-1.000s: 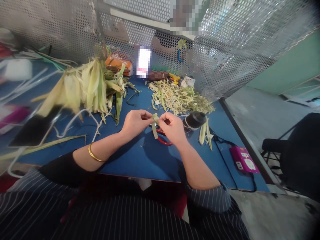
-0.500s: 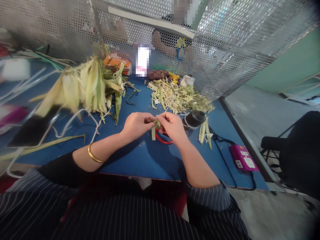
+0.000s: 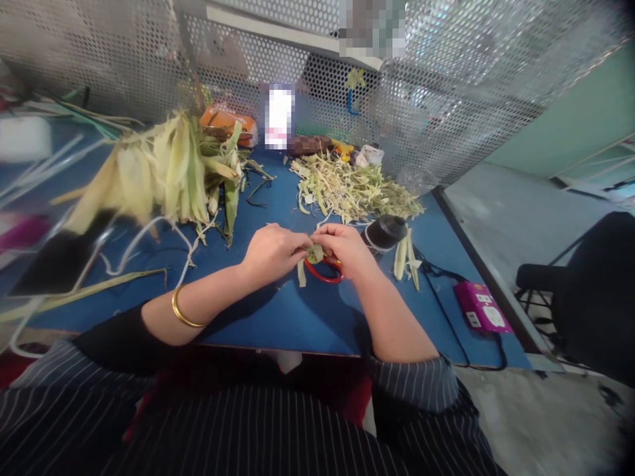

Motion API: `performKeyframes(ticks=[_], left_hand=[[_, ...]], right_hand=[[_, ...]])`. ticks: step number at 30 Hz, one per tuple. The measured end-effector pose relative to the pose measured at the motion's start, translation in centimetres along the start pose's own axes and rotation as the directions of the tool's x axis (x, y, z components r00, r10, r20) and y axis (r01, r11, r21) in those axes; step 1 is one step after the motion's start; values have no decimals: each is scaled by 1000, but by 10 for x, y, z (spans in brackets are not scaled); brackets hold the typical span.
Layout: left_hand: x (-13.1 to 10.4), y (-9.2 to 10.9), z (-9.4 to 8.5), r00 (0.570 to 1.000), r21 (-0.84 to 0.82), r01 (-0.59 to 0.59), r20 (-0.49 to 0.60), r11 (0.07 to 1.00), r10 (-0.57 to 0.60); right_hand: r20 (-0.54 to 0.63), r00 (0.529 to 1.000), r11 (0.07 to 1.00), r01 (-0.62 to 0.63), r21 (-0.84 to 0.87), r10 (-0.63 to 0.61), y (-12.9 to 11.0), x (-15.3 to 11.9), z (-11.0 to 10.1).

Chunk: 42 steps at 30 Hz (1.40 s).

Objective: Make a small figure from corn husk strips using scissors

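Between my two hands is a small folded piece of pale green corn husk (image 3: pixel 314 252), with a strip of it hanging down. My left hand (image 3: pixel 275 253) pinches it from the left, thumb and fingers closed. From the right, my right hand (image 3: pixel 347 250) is closed on the same piece with its fingertips. Red-handled scissors (image 3: pixel 325 278) lie on the table just under the hands, their blades mostly hidden. A cone of black thread (image 3: pixel 385 233) lies on its side to the right of my right hand.
A big bunch of dried corn husks (image 3: pixel 163 168) lies at the left, near a white cable (image 3: pixel 141 241). Husk scraps (image 3: pixel 352 188) are heaped at the back. Husk strips (image 3: pixel 405 258) and a purple box (image 3: pixel 481 307) with a black cord are at the right. Perforated metal panels (image 3: pixel 278 56) stand behind.
The fingers have shifted slightly around the husk piece, and more of its folded face shows. The hands stay close together over the scissors. The view has moved a little.
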<state>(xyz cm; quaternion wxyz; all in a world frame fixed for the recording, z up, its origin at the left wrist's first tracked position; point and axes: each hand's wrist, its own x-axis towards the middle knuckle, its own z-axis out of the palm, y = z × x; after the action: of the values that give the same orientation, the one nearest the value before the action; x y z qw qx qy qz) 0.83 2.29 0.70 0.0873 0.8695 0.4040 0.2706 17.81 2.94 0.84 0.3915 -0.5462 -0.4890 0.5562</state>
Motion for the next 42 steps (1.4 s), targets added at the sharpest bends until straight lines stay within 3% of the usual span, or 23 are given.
performKeyframes(ticks=[3,8,11,13,16,21,25,30,32,35,39,42], left_hand=[[1,0,0,996,-72,48,74,996,-42],[3,-5,4,950,-392,213,298,895,-96],[4,-9,7,925,-602,265,380,753,-22],[5,-11,7,915,-655,268,403,706,26],[6,-11,4,909,-643,258,414,721,44],[8,-8,-3,916,-664,252,399,704,48],[7,-4,-3,920,-683,299,391,667,-13],[3,-5,10,889,-662,454,378,596,-257],[2,-6,15,873,-636,487,383,598,-303],[0,-6,18,882,-627,469,365,623,-297],[-1,-2,15,927,-635,363,320,682,-196],[-1,-1,13,920,-643,383,333,664,-208]], right_hand=[[-69,987,990,140,-28,-142,0,-1,3],[-172,894,910,413,-44,-414,-2,-3,9],[-167,895,909,416,-26,-414,-1,-2,8],[-152,914,924,383,18,-376,1,0,7],[-193,925,928,354,118,-328,3,3,6],[-319,863,870,460,178,-392,6,3,10],[-254,848,853,506,126,-466,6,-1,14],[-127,855,852,515,92,-503,5,-7,19],[-85,843,842,537,63,-531,4,-9,21],[-93,828,830,557,16,-553,4,-12,24],[-148,823,835,548,-46,-548,3,-14,27],[-84,818,822,564,-77,-569,2,-13,26]])
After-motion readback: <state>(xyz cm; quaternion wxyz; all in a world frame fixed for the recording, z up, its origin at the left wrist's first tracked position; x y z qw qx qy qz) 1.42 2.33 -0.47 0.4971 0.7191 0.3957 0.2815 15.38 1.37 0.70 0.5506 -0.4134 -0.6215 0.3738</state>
